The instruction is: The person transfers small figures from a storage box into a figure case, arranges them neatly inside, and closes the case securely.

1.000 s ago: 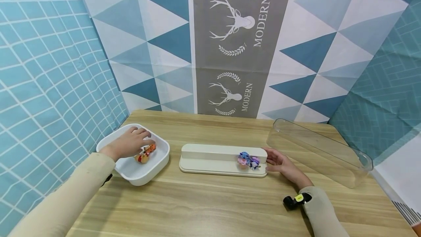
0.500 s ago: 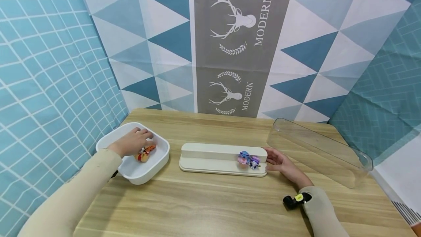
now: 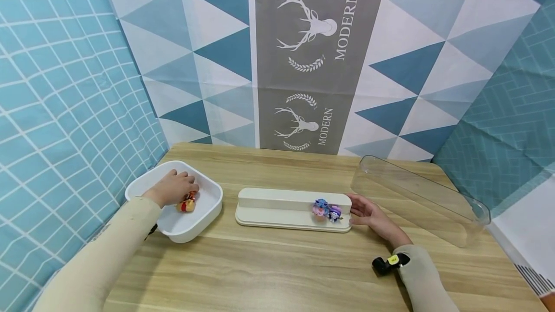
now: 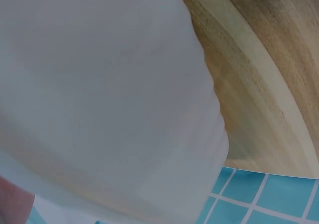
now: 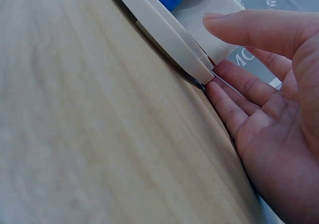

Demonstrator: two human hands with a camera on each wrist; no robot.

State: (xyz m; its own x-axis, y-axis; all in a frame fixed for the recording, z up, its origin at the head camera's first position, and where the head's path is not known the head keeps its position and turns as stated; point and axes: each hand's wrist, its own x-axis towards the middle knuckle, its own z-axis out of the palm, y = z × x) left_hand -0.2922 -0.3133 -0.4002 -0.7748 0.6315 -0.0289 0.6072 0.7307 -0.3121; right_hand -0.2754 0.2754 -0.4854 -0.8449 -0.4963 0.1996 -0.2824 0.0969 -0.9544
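Observation:
In the head view my left hand (image 3: 170,189) reaches down into a white plastic bin (image 3: 191,232), fingers curled over an orange figurine (image 3: 192,195) that they mostly hide. Beside it in the bin lies a yellow figurine with red (image 3: 186,206). A long cream stepped display base (image 3: 269,218) sits mid-table, bearing small blue (image 3: 322,204), pink (image 3: 319,212) and purple (image 3: 336,213) figurines near its right end. My right hand (image 3: 374,218) touches that end. The right wrist view shows its fingertips (image 5: 217,92) against the base's edge, the thumb (image 5: 249,30) extended above.
A clear plastic cover (image 3: 422,201) lies at the table's right side. Patterned cloth walls (image 3: 299,61) stand behind and at both sides of the wooden table (image 3: 277,268). In the left wrist view the bin's outer wall (image 4: 109,99) fills most of the picture.
My left hand has lowered into the bin and its fingers have closed over the orange figurine, which was more visible before. The right hand stays at the base's end.

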